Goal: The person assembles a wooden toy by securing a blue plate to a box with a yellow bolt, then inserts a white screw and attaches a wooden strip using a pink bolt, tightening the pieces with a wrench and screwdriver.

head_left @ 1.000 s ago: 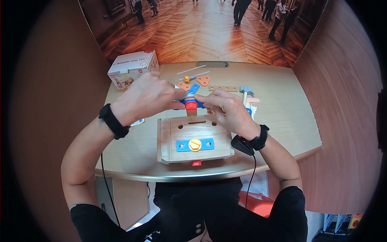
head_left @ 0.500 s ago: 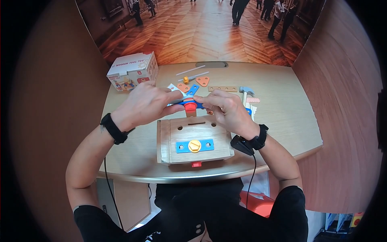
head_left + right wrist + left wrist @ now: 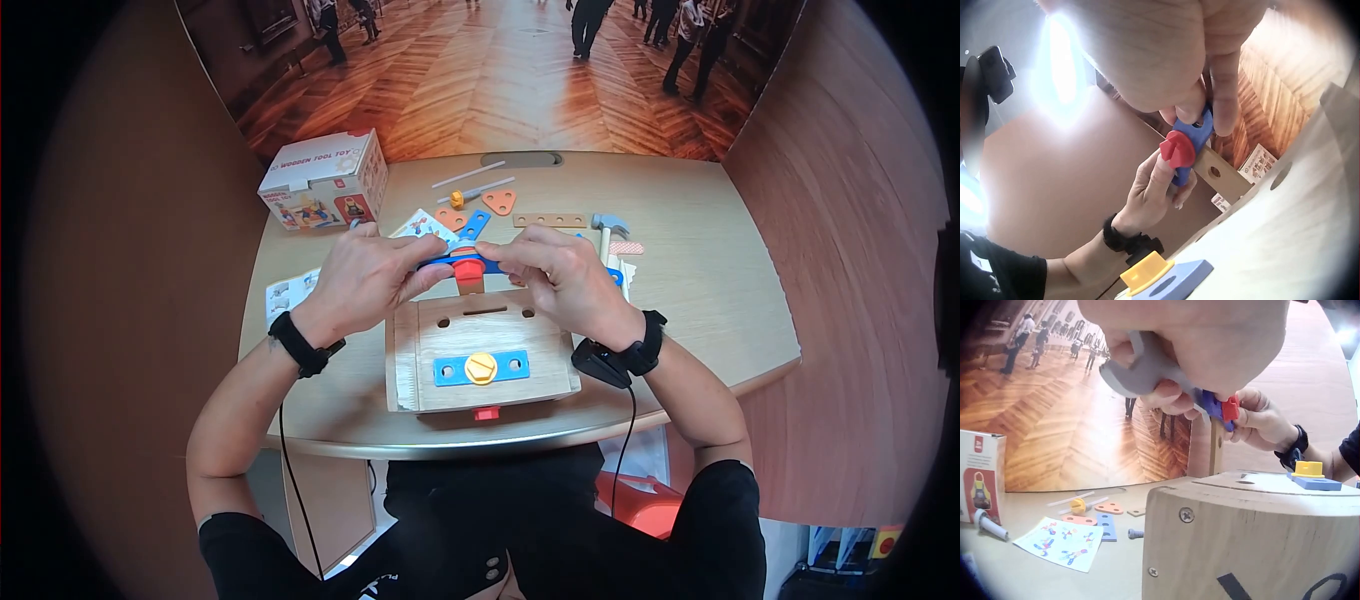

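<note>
At the top of an upright wooden strip (image 3: 1225, 175) behind the wooden toolbox (image 3: 415, 345), a red bolt (image 3: 1179, 150) passes through a blue holed strip (image 3: 1200, 128). My left hand (image 3: 375, 275) grips a grey toy wrench (image 3: 1141, 370), its fingers curled round the handle and its thumb by the red bolt. From the other side my right hand (image 3: 565, 272) pinches the blue strip between thumb and fingers. The wrench's far end is hidden behind the fingers. On the toolbox top lies another blue strip (image 3: 452, 369) under a yellow bolt (image 3: 481, 368).
A printed box (image 3: 325, 180) stands at the back left. Behind my hands lie an instruction sheet (image 3: 1063, 544), orange triangle plates (image 3: 498, 202), a wooden holed strip (image 3: 549, 220) and a grey-headed hammer (image 3: 609, 228). A grey bolt (image 3: 991, 525) stands near the box.
My left wrist and forearm have swung down and to the right, uncovering a sheet on the left. My right hand keeps its pinch almost unmoved.
</note>
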Action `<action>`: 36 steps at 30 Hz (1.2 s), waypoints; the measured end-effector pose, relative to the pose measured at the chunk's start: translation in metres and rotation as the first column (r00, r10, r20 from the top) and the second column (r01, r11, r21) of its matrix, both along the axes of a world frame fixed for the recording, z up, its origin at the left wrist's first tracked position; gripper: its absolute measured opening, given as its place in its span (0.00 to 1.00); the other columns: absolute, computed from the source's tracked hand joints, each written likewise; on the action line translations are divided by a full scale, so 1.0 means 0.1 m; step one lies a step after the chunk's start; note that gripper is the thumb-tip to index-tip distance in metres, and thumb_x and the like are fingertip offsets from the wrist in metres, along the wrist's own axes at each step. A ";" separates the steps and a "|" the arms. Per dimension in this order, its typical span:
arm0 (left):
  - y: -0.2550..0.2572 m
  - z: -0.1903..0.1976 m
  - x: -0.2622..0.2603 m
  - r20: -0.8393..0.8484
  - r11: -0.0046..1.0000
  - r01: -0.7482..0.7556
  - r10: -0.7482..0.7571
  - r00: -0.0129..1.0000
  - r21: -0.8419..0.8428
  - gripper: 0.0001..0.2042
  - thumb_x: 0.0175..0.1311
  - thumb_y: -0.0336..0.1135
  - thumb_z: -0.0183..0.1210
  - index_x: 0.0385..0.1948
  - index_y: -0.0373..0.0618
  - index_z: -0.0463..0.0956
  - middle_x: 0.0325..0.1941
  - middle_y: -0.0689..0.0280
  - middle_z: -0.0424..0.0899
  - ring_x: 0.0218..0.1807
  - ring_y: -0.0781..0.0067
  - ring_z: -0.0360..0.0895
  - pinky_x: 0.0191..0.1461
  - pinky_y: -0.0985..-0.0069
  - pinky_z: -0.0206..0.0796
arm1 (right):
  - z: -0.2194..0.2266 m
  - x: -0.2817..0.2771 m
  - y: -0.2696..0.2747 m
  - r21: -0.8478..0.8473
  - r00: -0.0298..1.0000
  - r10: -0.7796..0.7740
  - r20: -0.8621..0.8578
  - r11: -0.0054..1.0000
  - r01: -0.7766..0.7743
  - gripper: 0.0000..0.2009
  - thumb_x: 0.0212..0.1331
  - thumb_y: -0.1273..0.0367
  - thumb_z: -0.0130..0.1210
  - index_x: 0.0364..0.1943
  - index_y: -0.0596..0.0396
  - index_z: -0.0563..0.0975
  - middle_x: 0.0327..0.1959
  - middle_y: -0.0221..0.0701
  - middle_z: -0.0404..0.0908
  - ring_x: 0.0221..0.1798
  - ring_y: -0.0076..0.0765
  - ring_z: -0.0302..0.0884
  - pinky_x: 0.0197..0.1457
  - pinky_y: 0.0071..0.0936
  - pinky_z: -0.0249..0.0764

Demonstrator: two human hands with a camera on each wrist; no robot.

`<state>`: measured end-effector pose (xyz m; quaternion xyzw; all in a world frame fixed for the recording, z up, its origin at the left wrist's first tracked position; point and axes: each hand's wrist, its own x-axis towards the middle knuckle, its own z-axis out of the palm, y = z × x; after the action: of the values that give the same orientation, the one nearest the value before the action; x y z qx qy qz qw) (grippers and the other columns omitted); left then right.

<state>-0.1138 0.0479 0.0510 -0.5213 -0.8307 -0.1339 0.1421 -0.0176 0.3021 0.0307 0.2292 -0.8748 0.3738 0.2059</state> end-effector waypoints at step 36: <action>-0.02 -0.29 0.09 0.392 0.992 -0.085 0.043 0.919 0.089 0.20 0.77 0.51 0.51 0.57 0.48 0.77 0.39 0.53 0.85 0.41 0.48 0.79 0.45 0.57 0.66 | 0.00 0.05 0.01 0.007 1.000 0.013 -0.006 1.000 -0.013 0.29 0.54 0.87 0.56 0.59 0.44 0.84 0.33 0.35 0.82 0.35 0.36 0.83 0.41 0.31 0.81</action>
<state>-0.1047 0.0458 0.0225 -0.4488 -0.8508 -0.2733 0.0058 -0.0125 0.3031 0.0312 0.2370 -0.8740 0.3713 0.2054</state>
